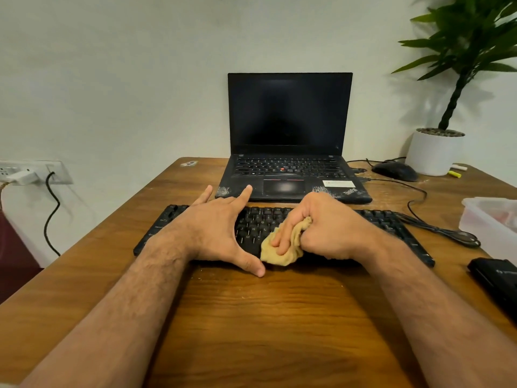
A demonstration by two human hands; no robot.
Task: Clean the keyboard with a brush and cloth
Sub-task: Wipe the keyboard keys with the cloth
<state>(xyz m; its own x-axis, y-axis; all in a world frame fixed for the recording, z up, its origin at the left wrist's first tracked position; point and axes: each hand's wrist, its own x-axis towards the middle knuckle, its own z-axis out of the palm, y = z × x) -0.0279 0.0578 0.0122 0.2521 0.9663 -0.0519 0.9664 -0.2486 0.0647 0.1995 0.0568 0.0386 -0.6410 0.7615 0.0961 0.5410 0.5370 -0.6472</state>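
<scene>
The keyboard [282, 233] is lying across the table [251, 317] toward its far edge, before the laptop [291, 141]. The left hand [221, 233], fingers spread, is bracing it, likely against sliding, while the right hand [321, 228] is gripping a bunched cloth [282, 245] against the keys.

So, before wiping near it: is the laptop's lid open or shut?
Open: the laptop lid stands upright, its dark screen and keys exposed.

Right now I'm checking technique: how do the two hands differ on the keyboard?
The left hand lies spread, fingers straight, steadying the keyboard; the right hand is curled round the cloth. The left holds nothing; the right presses the cloth on the keys. Both rest on the keyboard.
</scene>
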